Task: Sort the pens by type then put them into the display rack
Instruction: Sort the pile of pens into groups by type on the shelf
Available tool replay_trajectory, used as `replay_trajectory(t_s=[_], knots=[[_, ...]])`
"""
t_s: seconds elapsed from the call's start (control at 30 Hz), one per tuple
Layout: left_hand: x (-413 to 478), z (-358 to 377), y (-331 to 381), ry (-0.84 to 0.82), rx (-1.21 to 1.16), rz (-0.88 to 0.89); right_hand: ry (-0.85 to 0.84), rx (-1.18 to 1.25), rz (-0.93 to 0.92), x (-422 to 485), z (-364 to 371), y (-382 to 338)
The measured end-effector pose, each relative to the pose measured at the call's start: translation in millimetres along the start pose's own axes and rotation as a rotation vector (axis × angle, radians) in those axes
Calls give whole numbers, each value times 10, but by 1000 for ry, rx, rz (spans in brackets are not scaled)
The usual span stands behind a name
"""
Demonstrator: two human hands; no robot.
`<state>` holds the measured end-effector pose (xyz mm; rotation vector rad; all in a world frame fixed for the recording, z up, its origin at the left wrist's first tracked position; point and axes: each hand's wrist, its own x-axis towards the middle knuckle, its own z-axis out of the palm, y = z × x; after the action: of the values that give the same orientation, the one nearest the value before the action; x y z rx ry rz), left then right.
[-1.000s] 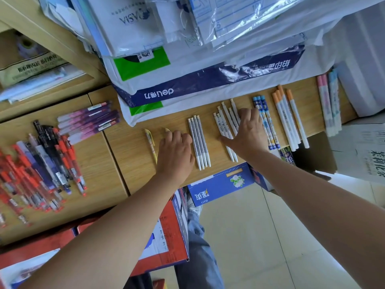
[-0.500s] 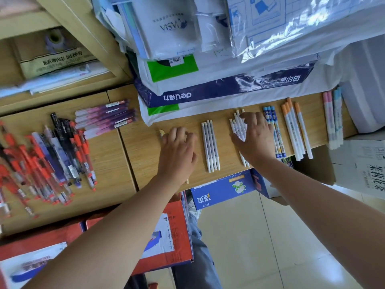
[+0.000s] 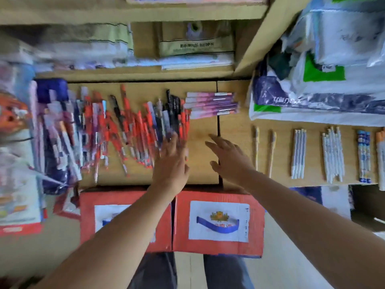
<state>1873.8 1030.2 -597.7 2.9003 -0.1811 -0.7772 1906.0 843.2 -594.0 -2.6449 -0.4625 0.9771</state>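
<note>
Covering the right edge of the mixed pen pile (image 3: 129, 130) with the left hand (image 3: 170, 161) at centre frame, fingers straight and fanned, gripping nothing; too blurred to tell whether touching the pens or just above them. Holding the right hand (image 3: 229, 159) just right of centre over bare wood of the counter (image 3: 204, 172), fingers loosely extended toward the upper left, thumb apart, nothing in its grasp.

Sprawling across the left-centre of the counter: that pile, a jumble of red, black and blue pens overlapping at many angles. Lying just above the gap between the hands: a neat set of purple pens (image 3: 211, 105), side by side, lengthwise across the frame, just beside the pile's upper right end.

Running along the right half of the counter, well apart from the pile, in sorted groups with barrels pointing up the frame: two yellow pens (image 3: 256, 147) each alone, then a set of white pens (image 3: 299, 153), a larger white bundle (image 3: 332, 155), blue patterned pens (image 3: 364, 157), and orange-capped pens (image 3: 380, 159) cut by the right edge.

Standing below the counter at lower centre: two red cartons (image 3: 218, 197) with white labels. Slumping at upper right, above the sorted groups: a white plastic bag (image 3: 312, 113) with a dark blue band.
</note>
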Motion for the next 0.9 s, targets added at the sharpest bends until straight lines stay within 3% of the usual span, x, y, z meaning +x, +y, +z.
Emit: replay_trajectory(t_s=[0.13, 0.27, 0.37, 0.53, 0.9], knots=[[-111, 33, -337, -33, -145, 129, 26, -113, 131, 33, 28, -224], [-261, -35, -681, 146, -273, 134, 178, -5, 143, 204, -46, -482], [-347, -94, -1052, 152, -234, 68, 238, 61, 32, 418, -101, -850], [-401, -112, -1520, -2, -139, 5, 129, -98, 34, 699, -44, -1289], [-390, -68, -1678, 36, -136, 0, 284, -76, 82, 710, -37, -1163]])
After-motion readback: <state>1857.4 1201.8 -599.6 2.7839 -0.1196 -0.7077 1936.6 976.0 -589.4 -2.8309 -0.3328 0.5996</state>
